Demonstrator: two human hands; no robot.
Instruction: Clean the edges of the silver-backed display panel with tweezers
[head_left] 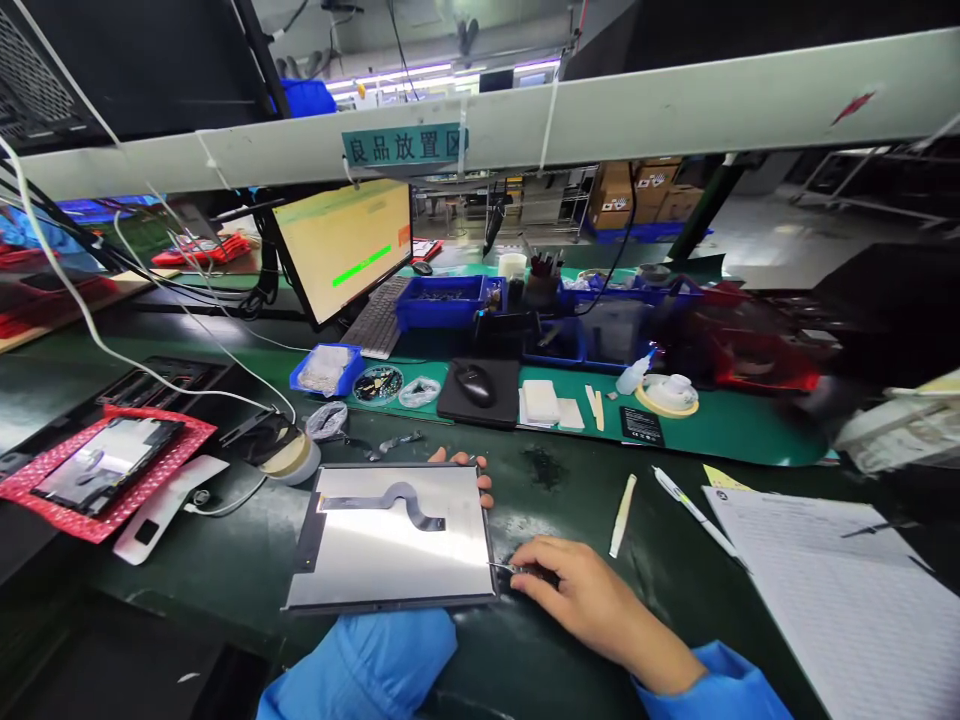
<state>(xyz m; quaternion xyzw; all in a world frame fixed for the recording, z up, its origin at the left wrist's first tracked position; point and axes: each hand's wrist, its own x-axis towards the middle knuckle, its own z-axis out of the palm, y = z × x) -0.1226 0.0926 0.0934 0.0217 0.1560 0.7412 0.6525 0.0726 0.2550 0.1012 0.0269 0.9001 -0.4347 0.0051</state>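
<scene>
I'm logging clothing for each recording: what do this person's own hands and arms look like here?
Both arms wear plain blue sleeves: the left sleeve is loose and creased, and the right sleeve stops short of the hand, baring the wrist. The right hand has no glove. Little of the left hand shows; what does is also ungloved.

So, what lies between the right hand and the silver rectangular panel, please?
A thin metal tool, held by the right hand, in the head view.

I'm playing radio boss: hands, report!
Left hand holding flat silver rectangular panel. Right hand: thin metal tool at panel's edge. Grey ribbon cable clear of tool.
</scene>
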